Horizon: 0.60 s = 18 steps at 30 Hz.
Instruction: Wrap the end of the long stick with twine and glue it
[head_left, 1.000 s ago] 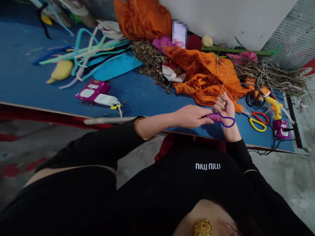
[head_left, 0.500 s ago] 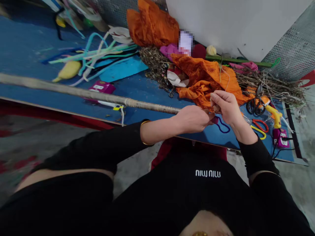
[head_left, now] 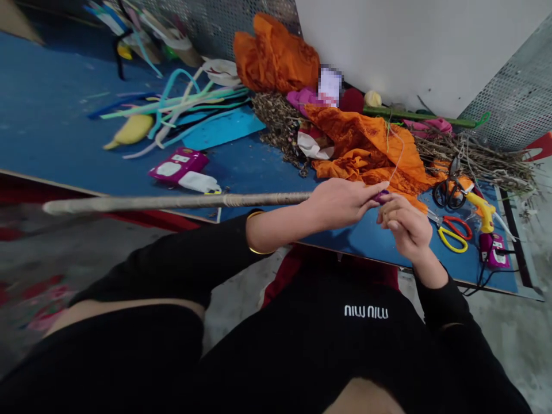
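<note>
A long grey-brown stick (head_left: pixel 181 201), wrapped with thread in places, reaches from the left to my left hand (head_left: pixel 340 202). The left fingers are closed round its right end. A small purple piece (head_left: pixel 381 197) shows at that end, between both hands. My right hand (head_left: pixel 406 223) is just right of it with curled fingers; what they hold, if anything, is too small to make out. A thin pale thread (head_left: pixel 401 152) runs from near the fingertips up over the orange cloth (head_left: pixel 366 135).
On the blue table (head_left: pixel 259 164) are scissors with red and yellow handles (head_left: pixel 452 234), black scissors (head_left: pixel 451 187), a yellow glue gun (head_left: pixel 483 210), dried stems (head_left: pixel 487 152), a purple packet (head_left: pixel 179 165), a yellow gourd-like object (head_left: pixel 133 129) and coloured strips (head_left: pixel 172 106).
The stick's left end has swung down and its tip now shows. My right hand has moved down and slightly right. The dark purple loop below the hands is no longer seen hanging.
</note>
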Available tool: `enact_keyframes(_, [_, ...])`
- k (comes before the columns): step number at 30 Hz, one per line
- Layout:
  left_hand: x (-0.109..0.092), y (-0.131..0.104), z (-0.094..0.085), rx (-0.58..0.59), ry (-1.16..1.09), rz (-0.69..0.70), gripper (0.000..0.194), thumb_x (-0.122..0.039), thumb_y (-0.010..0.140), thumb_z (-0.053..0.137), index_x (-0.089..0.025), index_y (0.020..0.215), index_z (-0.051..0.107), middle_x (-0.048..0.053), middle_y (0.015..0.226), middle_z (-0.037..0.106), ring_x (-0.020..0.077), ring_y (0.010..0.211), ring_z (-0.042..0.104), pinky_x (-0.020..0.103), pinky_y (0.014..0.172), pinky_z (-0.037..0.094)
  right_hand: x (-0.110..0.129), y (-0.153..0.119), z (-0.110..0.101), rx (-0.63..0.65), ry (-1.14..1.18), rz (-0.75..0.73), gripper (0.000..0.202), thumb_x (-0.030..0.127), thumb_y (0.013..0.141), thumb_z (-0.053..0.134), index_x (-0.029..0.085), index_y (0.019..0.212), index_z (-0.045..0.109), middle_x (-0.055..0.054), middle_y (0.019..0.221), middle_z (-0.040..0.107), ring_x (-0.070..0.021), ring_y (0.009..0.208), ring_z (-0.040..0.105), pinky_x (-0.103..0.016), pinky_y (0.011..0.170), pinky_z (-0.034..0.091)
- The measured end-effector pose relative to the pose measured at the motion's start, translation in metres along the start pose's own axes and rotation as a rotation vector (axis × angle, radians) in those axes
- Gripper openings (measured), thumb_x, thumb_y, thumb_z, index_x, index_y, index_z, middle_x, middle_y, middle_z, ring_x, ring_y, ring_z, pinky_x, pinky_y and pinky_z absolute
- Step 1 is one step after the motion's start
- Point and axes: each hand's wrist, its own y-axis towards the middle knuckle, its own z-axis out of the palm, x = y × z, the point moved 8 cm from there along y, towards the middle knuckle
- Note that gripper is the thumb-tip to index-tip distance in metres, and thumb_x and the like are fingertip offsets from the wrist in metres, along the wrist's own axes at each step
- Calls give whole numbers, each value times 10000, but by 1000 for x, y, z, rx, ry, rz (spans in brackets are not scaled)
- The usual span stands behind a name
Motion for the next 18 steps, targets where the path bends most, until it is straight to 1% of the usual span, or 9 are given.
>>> enact_keyframes(1, [0,0,-3,-3,-34,-9,535,-466,1084,368,-303,1588,446,91,1161,771,255,937,741,300,675,459,3,-4,0,-11,-25,-42,271,288,1056,469,215,826,594,-7,755,611,-147,721,628,-423,922,550])
enact_keyframes(2, [0,0,-6,-7,-66,-10,517,-472,1083,368,-290,1549,498,91,1168,772,260,958,741,302,685,463,5,-7,1,-16,-56,-76,262,279,1052,470,218,830,593,-5,750,600,-150,721,620,-439,938,548])
enact_keyframes(4, [-3,1,-9,-12,-107,-3,476,-473,1080,372,-247,1435,595,94,1160,776,265,972,741,302,689,464,7,-13,5,-13,-120,-121,251,266,1046,471,222,826,584,-3,728,562,-151,699,574,-420,880,565])
enact_keyframes(6, [-6,3,-9,0,-121,-10,446,-471,1071,388,-201,1318,643,104,1127,780,266,951,740,298,682,461,8,-18,11,-7,-198,-161,244,253,1038,473,226,812,563,1,698,511,-155,679,514,-385,795,565])
enact_keyframes(9, [-6,5,-4,33,-142,-48,408,-461,1053,428,-170,1221,659,110,1077,782,265,918,732,297,682,452,9,-26,21,2,-343,-222,265,219,1019,486,235,757,525,13,658,436,-157,653,435,-358,750,548])
enact_keyframes(11, [-3,7,0,44,-174,-62,382,-454,1042,450,-172,1186,665,103,1073,779,262,923,724,297,690,441,8,-31,28,20,-429,-254,287,197,1008,497,237,723,515,16,649,412,-157,649,412,-353,778,552])
enact_keyframes(13, [0,10,4,57,-237,-49,371,-459,1042,444,-188,1142,677,81,1070,780,247,930,715,290,696,424,5,-36,33,47,-482,-272,293,192,1007,501,236,718,529,13,656,422,-161,665,422,-357,841,560])
enact_keyframes(15, [3,13,7,76,-297,-36,408,-495,1048,414,-203,1076,697,60,1040,782,228,910,703,280,681,399,2,-39,37,74,-506,-280,285,192,1009,503,233,731,550,8,670,446,-163,686,442,-359,885,560])
enact_keyframes(18, [8,19,8,84,-360,-49,511,-593,1027,401,-203,971,727,53,956,777,210,840,674,273,635,356,-2,-39,38,75,-522,-284,280,182,1004,506,228,733,558,5,672,457,-164,689,443,-346,843,555])
